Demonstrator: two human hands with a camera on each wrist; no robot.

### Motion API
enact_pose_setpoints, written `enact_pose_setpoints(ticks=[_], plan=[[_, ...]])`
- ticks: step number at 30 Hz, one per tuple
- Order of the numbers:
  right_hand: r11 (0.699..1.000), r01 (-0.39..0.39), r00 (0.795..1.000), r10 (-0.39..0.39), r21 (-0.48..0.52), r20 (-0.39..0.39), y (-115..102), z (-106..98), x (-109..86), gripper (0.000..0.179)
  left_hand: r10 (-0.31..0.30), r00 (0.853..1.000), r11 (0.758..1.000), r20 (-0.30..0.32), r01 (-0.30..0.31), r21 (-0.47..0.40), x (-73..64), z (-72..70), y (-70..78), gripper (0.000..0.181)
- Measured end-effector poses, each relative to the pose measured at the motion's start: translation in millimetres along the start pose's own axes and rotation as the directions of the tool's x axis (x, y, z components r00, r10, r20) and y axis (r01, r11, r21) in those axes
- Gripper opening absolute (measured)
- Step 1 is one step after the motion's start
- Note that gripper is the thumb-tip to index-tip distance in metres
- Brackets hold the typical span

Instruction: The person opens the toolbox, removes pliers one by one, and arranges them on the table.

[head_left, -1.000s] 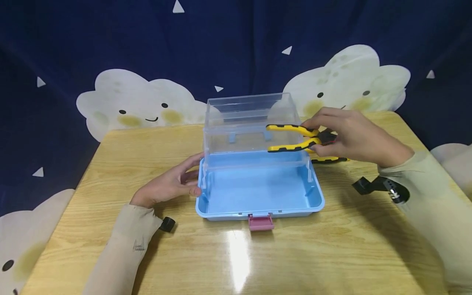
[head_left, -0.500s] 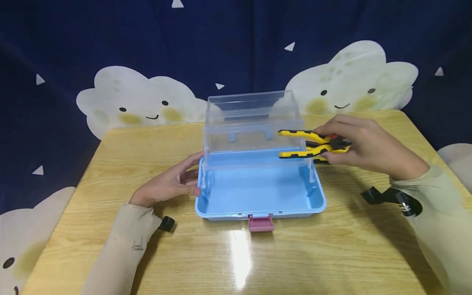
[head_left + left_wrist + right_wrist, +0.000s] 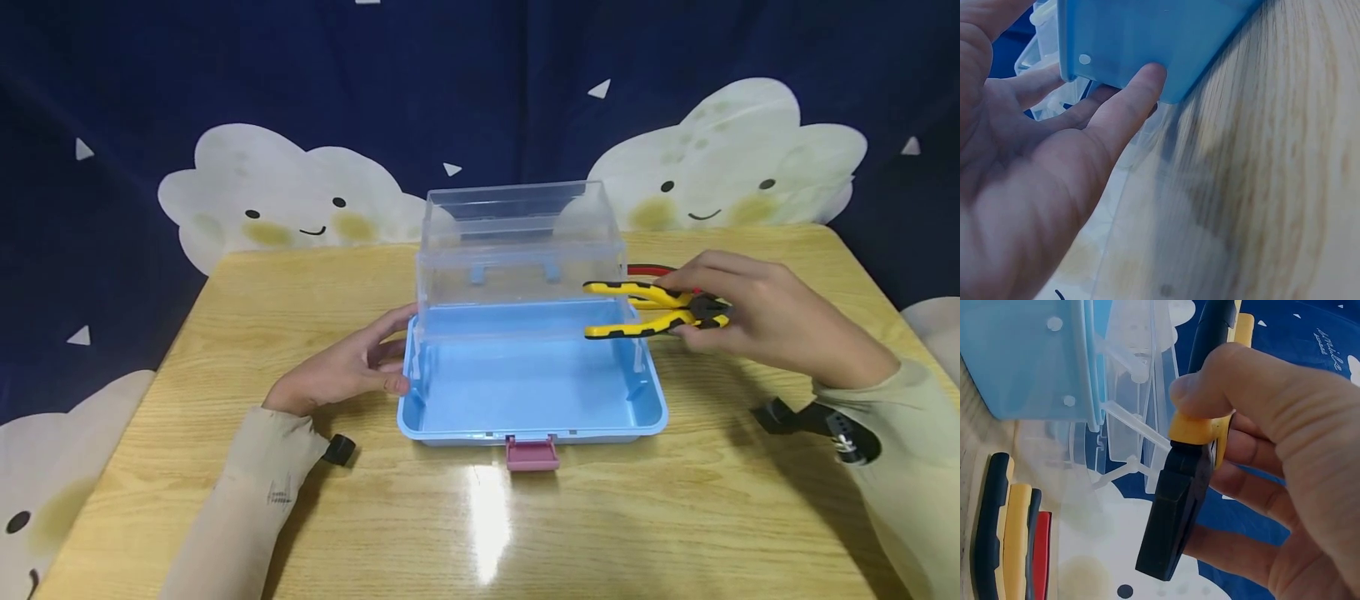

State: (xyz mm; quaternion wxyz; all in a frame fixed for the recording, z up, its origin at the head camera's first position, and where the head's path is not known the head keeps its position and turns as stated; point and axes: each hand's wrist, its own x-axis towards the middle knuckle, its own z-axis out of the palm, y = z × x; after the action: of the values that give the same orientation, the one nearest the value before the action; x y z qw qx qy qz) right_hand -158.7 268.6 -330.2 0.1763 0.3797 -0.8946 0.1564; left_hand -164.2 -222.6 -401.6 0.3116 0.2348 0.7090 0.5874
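Observation:
A light blue plastic toolbox (image 3: 517, 375) stands in the middle of the table with its clear lid (image 3: 517, 218) raised. My left hand (image 3: 341, 371) rests against the box's left end. In the left wrist view the extended thumb touches the blue end wall (image 3: 1129, 37), and the other fingers reach past its far edge. To the right of the box, my right hand (image 3: 787, 317) pinches yellow-and-black pliers (image 3: 626, 331) near the pivot. Their handles point left over the box's right side, and the dark head (image 3: 1169, 512) lies toward the palm.
Beside the box's right end lie more tools, with a red handle (image 3: 651, 270) and yellow-and-black handles (image 3: 1016, 544). A pink latch (image 3: 532, 455) hangs down at the box's front. Behind the wooden table (image 3: 480, 533) hangs a dark blue cloth (image 3: 300, 67) with clouds.
My right hand has moved right and toward me with the pliers, from over the box's back to its right side. The red handle has come into sight. My left hand stays put.

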Motion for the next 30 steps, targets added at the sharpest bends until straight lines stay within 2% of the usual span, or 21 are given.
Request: enact_pose_setpoints(ticks=[16,30], plan=[[0.999,-0.040,0.999,0.040,-0.032,0.007,-2.0,-1.6,-7.2,0.063,-0.012,1.000,0.999,-0.017,0.013,0.036,1.4,-1.5,-0.4,0.104],[1.000,-0.022,1.000,0.022,-0.015,-0.002,9.4,-1.9,-11.7,0.063,-0.001,1.000,1.000,-0.013,0.001,0.017,1.2,-0.6,-1.3,0.104]])
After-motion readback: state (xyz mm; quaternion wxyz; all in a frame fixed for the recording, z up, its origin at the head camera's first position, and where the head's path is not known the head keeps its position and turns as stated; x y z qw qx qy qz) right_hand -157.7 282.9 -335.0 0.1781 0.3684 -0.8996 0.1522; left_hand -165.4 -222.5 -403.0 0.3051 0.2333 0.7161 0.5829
